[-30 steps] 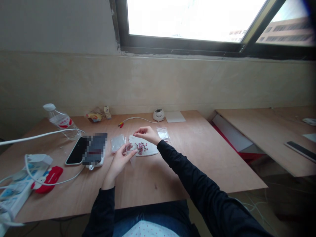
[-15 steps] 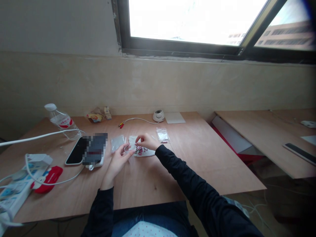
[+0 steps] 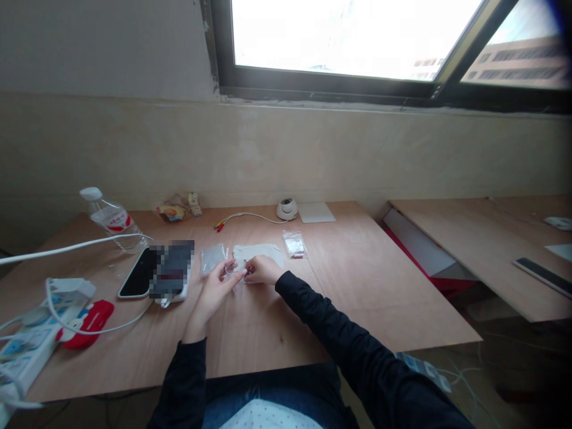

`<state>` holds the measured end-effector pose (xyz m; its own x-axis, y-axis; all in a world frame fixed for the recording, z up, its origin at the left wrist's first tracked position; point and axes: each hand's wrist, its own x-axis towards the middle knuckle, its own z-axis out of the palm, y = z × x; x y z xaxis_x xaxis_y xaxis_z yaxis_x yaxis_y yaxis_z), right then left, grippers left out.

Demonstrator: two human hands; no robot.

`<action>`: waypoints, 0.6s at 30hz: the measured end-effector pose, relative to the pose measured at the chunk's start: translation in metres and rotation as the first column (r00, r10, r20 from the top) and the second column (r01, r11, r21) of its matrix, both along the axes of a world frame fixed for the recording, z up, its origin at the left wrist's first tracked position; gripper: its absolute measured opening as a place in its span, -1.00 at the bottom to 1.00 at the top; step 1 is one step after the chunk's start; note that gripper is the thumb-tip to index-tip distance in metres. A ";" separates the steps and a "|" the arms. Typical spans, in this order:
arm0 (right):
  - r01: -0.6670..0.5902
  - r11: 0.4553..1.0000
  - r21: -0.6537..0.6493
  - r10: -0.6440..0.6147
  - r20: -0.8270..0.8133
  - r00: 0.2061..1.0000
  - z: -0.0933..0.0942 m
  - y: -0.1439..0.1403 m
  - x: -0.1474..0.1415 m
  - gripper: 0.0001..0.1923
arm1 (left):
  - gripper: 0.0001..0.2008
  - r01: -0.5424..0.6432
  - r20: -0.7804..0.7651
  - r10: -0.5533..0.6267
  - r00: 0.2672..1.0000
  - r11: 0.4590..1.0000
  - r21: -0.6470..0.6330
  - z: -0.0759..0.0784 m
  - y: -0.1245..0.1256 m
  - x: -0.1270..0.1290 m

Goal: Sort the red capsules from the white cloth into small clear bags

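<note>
My left hand (image 3: 217,285) pinches a thin clear string (image 3: 229,268) that curves in a small loop above its fingers. Close to its fingertips, my right hand (image 3: 263,270) is closed, fingertips down among small dark red beads (image 3: 249,270). Whether a bead is between those fingers is hidden. Under both hands lies a white tissue (image 3: 263,249), and my right hand covers most of the beads on it. A clear plastic bag (image 3: 213,258) rests just left of the tissue. Another small clear bag (image 3: 294,243), with dark red bits at its lower edge, lies to the right.
Left on the table are two phones (image 3: 137,275), a power strip (image 3: 33,351), a red pouch (image 3: 89,325) and a tilted water bottle (image 3: 114,220). Toward the wall sit a snack wrapper (image 3: 172,210), a dome camera (image 3: 286,209) with its cable, and a white card (image 3: 316,212).
My right hand has come down and slightly toward me, from above the tissue onto the beads, now covering them. My left hand stays in place with the string.
</note>
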<state>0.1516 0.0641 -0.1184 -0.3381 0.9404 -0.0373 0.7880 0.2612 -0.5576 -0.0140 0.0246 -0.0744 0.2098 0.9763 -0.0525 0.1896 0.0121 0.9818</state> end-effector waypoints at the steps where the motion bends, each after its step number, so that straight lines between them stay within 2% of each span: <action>1: -0.003 1.000 0.000 0.003 0.000 1.000 0.000 -0.001 -0.001 -0.85 | -0.45 0.002 -0.006 -0.002 1.000 1.000 0.006 0.000 0.000 -0.001; 4: -0.002 1.000 0.004 0.002 -0.012 1.000 0.000 -0.003 -0.002 -0.86 | -0.48 0.032 -0.038 -0.031 0.999 0.998 0.044 0.003 -0.001 -0.003; 10: 0.038 0.999 0.014 -0.036 -0.102 0.994 0.005 -0.004 0.000 -0.90 | -0.52 0.146 -0.075 -0.138 0.988 0.983 0.111 0.022 -0.009 -0.003; 14: 0.100 0.994 0.041 -0.089 -0.200 0.976 0.015 -0.001 0.007 -0.82 | -0.52 0.135 -0.077 -0.126 0.989 0.983 0.122 0.029 -0.013 0.000; 18: 0.150 0.985 0.084 -0.118 -0.306 0.945 0.030 -0.001 0.013 -0.80 | -0.51 0.097 -0.076 -0.088 0.993 0.986 0.133 0.026 -0.012 0.001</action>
<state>0.1646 0.0634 -0.0883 -0.1891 0.9709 0.1468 0.6209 0.2340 -0.7481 -0.0133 0.0123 -0.0483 0.3000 0.9520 0.0616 0.2514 -0.1412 0.9575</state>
